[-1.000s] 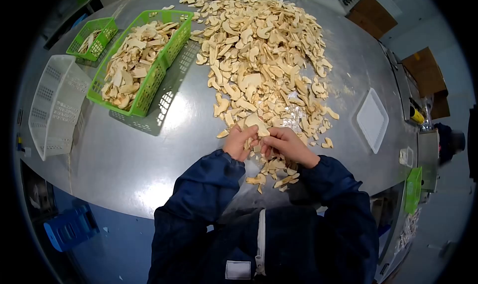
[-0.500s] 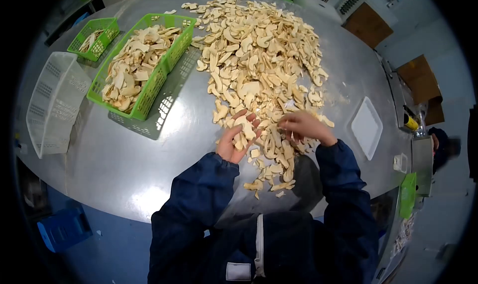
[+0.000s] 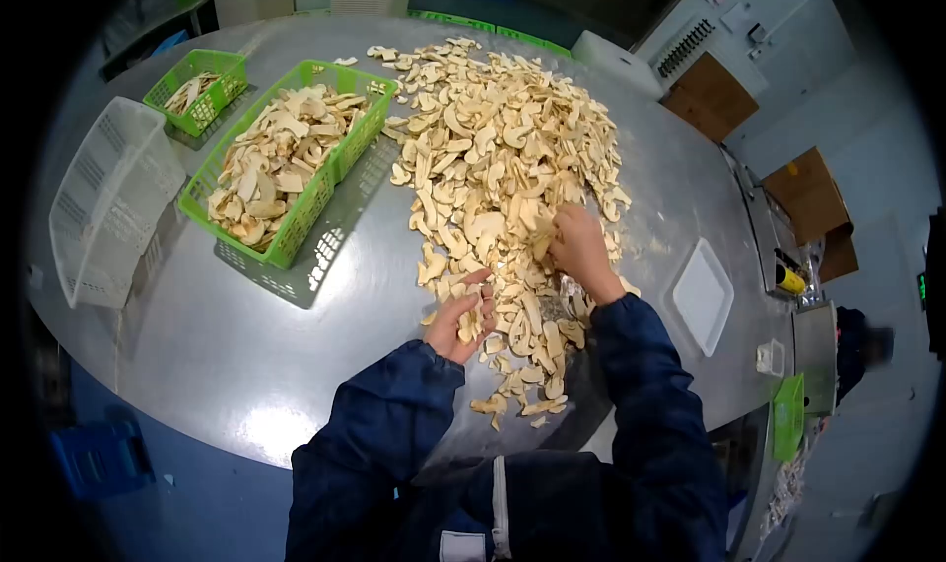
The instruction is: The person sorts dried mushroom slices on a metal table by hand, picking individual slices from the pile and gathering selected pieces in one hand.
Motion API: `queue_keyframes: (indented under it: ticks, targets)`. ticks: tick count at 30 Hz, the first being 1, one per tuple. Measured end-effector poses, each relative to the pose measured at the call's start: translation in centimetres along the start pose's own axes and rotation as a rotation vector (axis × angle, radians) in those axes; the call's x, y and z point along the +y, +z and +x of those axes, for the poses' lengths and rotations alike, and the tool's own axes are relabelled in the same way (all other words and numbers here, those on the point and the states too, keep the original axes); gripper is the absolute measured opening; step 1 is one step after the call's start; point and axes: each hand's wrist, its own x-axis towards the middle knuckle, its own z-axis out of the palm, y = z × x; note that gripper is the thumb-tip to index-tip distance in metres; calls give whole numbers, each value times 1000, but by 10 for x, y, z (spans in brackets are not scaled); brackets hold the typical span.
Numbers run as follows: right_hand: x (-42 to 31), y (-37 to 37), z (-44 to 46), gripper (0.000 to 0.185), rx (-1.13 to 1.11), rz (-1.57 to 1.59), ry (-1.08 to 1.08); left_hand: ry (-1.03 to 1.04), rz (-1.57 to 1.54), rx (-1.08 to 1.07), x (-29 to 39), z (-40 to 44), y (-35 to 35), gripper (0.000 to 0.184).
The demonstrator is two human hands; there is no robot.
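A large heap of pale sliced mushrooms (image 3: 503, 148) spreads over the metal table. At its near left edge my left hand (image 3: 461, 324) is cupped, palm up, with several mushroom slices lying in its curled fingers. My right hand (image 3: 584, 250) reaches down into the right side of the heap. Its fingers are pinched together at a mushroom slice, partly hidden by the hand. Smaller pieces and loose slices (image 3: 522, 390) trail towards me below both hands.
A green basket (image 3: 286, 252) filled with slices stands to the left. Behind it sits a smaller green basket (image 3: 202, 114), and a white perforated basket (image 3: 108, 202) is at far left. A white tray (image 3: 704, 296) lies at right. Another person (image 3: 862, 350) is at the far right.
My right hand has moved forward and slightly left into the heap, its fingers now closing there. My left hand keeps its slices and is curled more tightly. The view has tilted upward.
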Motion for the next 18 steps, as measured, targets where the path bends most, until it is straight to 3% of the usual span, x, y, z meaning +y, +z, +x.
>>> queue_keyframes:
  ticks: [2, 5, 9, 12, 16, 18]
  targets:
    - [-29, -36, -15, 25, -11, 101, -128, 1, -30, 7, 0, 2, -2, 46]
    - [-21, -55, -28, 20, -232, 313, 9, -11, -42, 18, 1, 1, 0, 46]
    - [-18, -57, -34, 13, -191, 262, 257, -29, -38, -5, 3, 2, 0, 47]
    - [-30, -41, -40, 14, -199, 327, 114, -19, -7, 6, 3, 0, 3, 47]
    - [-48, -27, -38, 18, -248, 137, -73, -24, 8, -26, 2, 2, -7, 46]
    - [-45, -14, -39, 18, -226, 100, -30, -10, 71, -6, 2, 2, -7, 44]
